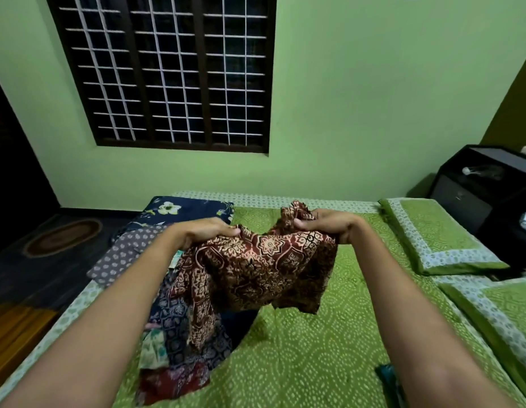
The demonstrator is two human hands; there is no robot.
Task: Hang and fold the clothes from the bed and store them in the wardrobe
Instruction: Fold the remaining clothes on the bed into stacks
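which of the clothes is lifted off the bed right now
The maroon block-print garment, gripped by the left hand and right hand; the grey dotted piece and navy pile lie on the bed.

Soft, rather dim indoor light lies even across the wall [359,98]. The window [167,72] at 11 o'clock is black; the floor [26,275] at 9 o'clock sinks into shadow. The cloth [256,266] casts a shadow on the bedsheet [314,348] beneath. Wide-angle bending curves the edges; the forearms [94,334] at 6 o'clock look soft.
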